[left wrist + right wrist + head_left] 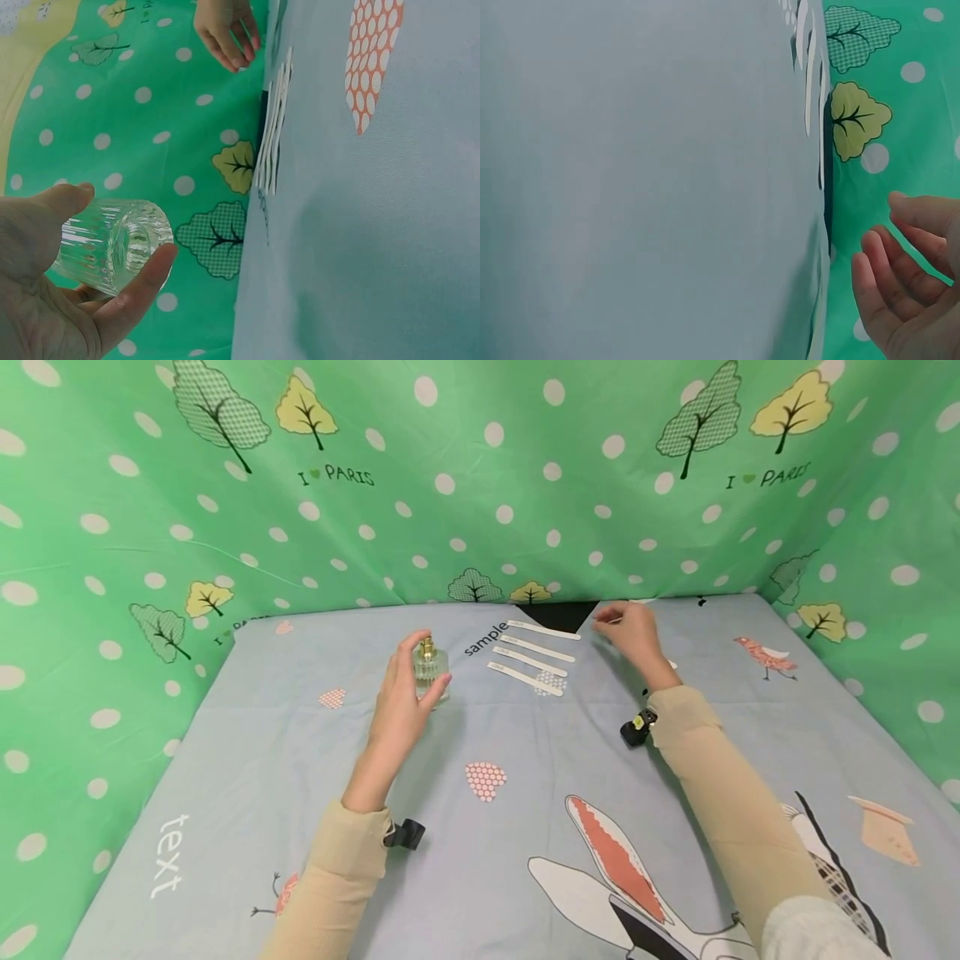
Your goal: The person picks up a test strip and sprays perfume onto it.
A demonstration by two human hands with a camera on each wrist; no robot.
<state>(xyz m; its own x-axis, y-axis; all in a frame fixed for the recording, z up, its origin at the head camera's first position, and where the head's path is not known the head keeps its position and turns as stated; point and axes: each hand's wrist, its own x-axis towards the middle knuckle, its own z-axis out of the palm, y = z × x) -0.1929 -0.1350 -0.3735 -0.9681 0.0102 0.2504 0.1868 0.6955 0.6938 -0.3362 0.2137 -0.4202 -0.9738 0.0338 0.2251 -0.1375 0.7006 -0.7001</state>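
Observation:
My left hand (401, 689) grips a clear ribbed glass perfume bottle (429, 670) with a gold spray neck, the index fingertip at its top. Held upright above the table, the bottle (112, 244) shows its round base in the left wrist view. To its right, several narrow white paper strips (534, 648) lie side by side with small marks at their left ends. My right hand (630, 631) hovers just beyond their right ends. In the right wrist view its fingers (885, 274) are bent and apart. A white sliver shows near its fingertips in the head view; whether held, I cannot tell.
A grey-blue printed cloth (480, 860) covers the table, with the word "sample" beside the strips and a black triangle behind them. Green dotted curtain (465, 485) hangs along the back and sides. Another white bit (673, 664) shows beside my right wrist.

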